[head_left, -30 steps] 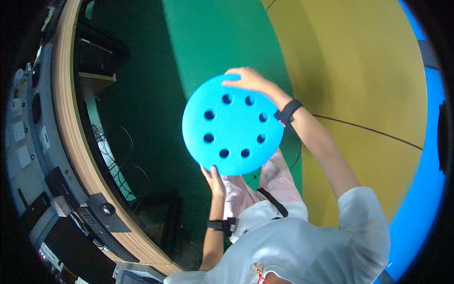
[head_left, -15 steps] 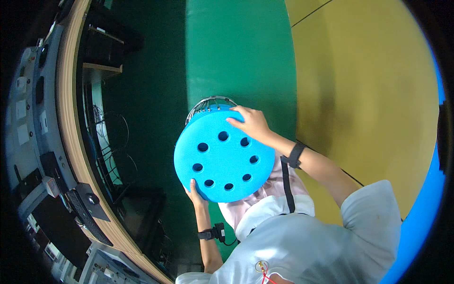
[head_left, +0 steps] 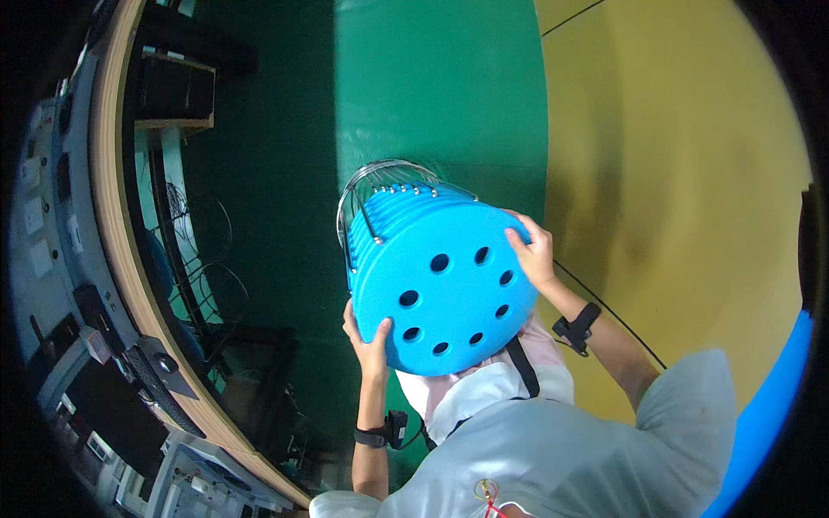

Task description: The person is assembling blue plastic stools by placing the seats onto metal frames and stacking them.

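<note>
Head view: the stack of round blue stools (head_left: 453, 302) sits between our hands, metal legs (head_left: 393, 164) toward eleven o'clock. Our left hand (head_left: 369, 345) clasps it at eight, our right hand (head_left: 537, 255) at two, fingers partly curled; uneven grip could tilt it

Top blue stool seat (head_left: 458, 298) hides most of the stools below (head_left: 373, 226); only rim slices show, upper L, so no. of stools unclear. Metal tubing (head_left: 370, 223) mostly blocked by rims, lower ends hidden. L hand (head_left: 368, 345): fingertips out of sight past seat edge. R hand (head_left: 537, 255): fingers partly hidden, can't tell how far they wrap. Pink trousers (head_left: 416, 390) mostly covered by seat. Shirt (head_left: 587, 445) & red-cord pendant (head_left: 489, 492) cut by btm edge; pendant detail too small. Cables (head_left: 220, 276) fade into shadow; far-L desk items (head_left: 39, 207) too blurry to ID.
</note>
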Available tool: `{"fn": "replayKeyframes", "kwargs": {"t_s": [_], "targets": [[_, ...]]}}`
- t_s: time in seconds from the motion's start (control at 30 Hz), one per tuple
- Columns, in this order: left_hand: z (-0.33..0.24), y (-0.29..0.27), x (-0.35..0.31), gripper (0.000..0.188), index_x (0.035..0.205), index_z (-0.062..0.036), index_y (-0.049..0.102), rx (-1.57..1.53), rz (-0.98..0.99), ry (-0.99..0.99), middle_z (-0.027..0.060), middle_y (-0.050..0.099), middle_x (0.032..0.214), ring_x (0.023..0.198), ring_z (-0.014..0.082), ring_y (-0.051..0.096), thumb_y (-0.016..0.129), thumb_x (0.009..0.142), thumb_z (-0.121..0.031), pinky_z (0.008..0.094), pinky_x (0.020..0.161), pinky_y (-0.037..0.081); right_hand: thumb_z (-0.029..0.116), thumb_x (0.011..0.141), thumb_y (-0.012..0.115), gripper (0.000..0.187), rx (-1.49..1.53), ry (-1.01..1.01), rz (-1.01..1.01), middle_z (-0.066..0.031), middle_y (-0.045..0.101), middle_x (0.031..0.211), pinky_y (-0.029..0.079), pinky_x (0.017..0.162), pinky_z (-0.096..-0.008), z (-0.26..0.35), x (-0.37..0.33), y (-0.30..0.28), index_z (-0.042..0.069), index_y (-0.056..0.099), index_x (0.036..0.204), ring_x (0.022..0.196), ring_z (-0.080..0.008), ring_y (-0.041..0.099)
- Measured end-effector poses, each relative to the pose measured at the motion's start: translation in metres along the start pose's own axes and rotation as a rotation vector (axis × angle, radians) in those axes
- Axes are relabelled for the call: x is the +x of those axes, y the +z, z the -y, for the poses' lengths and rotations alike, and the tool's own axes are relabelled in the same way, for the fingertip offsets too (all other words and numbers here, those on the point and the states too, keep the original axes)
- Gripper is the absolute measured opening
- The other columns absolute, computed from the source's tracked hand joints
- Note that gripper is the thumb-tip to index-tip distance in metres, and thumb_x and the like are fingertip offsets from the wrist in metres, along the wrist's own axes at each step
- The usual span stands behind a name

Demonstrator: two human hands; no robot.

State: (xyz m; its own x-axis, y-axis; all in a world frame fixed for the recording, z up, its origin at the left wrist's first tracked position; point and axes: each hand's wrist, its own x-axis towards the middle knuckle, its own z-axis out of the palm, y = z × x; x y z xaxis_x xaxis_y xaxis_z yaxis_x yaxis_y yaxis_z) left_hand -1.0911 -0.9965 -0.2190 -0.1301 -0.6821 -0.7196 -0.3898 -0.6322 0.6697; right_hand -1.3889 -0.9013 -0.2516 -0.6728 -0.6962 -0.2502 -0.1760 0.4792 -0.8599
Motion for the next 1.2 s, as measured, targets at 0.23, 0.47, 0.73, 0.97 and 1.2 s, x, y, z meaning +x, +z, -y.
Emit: {"fn": "replayKeyframes", "kwargs": {"t_s": [0.23, 0.47, 0.73, 0.97, 1.2], "targets": [[-0.038, 0.064, -0.002, 0.088, 0.131, -0.0130, 0.030, 0.306, 0.020, 0.047, 0.0144, 0.028, 0.111, 0.112, 0.0311, 0.030, 0.075, 0.061, -0.042, 0.0471, 0.095, 0.028, 0.015, 0.083, 0.057, 0.026, 0.139, 0.187, -0.176, -0.0090, 0.063, 0.089, 0.046, 0.073, -0.0272, -0.050, -0.014, -0.049, 0.000, 0.058, 0.104, 0.079, -0.0121, 0.058], [-0.091, 0.140, 0.015, 0.087, 0.125, -0.0093, 0.036, 0.747, 0.210, 0.334, 0.0166, 0.030, 0.104, 0.104, 0.0320, 0.032, 0.077, 0.057, -0.047, 0.0451, 0.090, 0.033, 0.020, 0.088, 0.049, 0.028, 0.219, 0.449, -0.465, -0.0098, 0.059, 0.093, 0.041, 0.081, -0.0303, -0.102, -0.063, -0.071, -0.002, 0.054, 0.104, 0.087, -0.0156, 0.054], [-0.175, 0.200, 0.059, 0.077, 0.118, -0.0145, 0.048, 1.122, 0.544, 0.539, 0.0187, 0.035, 0.108, 0.104, 0.0342, 0.038, 0.079, 0.054, -0.041, 0.0433, 0.090, 0.037, 0.030, 0.092, 0.041, 0.048, 0.575, 0.824, -0.444, -0.0164, 0.040, 0.122, 0.034, 0.093, -0.0339, -0.078, -0.123, -0.035, -0.002, 0.028, 0.126, 0.111, -0.0235, 0.040], [-0.255, 0.233, 0.140, 0.080, 0.123, -0.0194, 0.048, 1.325, 0.915, 0.659, 0.0196, 0.041, 0.113, 0.110, 0.0358, 0.039, 0.073, 0.055, -0.053, 0.0435, 0.095, 0.034, 0.022, 0.086, 0.052, 0.072, 0.799, 0.730, -0.218, -0.0201, 0.024, 0.136, 0.027, 0.101, -0.0366, -0.021, -0.110, 0.019, -0.001, 0.006, 0.137, 0.125, -0.0270, 0.028], [-0.329, 0.281, 0.250, 0.113, 0.140, -0.0146, 0.012, 1.489, 1.197, 0.811, 0.0221, 0.024, 0.137, 0.127, 0.0386, 0.022, 0.067, 0.053, -0.062, 0.0460, 0.103, 0.023, 0.026, 0.080, 0.059, 0.085, 0.451, 0.291, -0.461, -0.0211, 0.010, 0.142, 0.021, 0.104, -0.0423, 0.049, 0.044, 0.036, 0.002, 0.002, 0.138, 0.130, -0.0318, 0.017]]}}
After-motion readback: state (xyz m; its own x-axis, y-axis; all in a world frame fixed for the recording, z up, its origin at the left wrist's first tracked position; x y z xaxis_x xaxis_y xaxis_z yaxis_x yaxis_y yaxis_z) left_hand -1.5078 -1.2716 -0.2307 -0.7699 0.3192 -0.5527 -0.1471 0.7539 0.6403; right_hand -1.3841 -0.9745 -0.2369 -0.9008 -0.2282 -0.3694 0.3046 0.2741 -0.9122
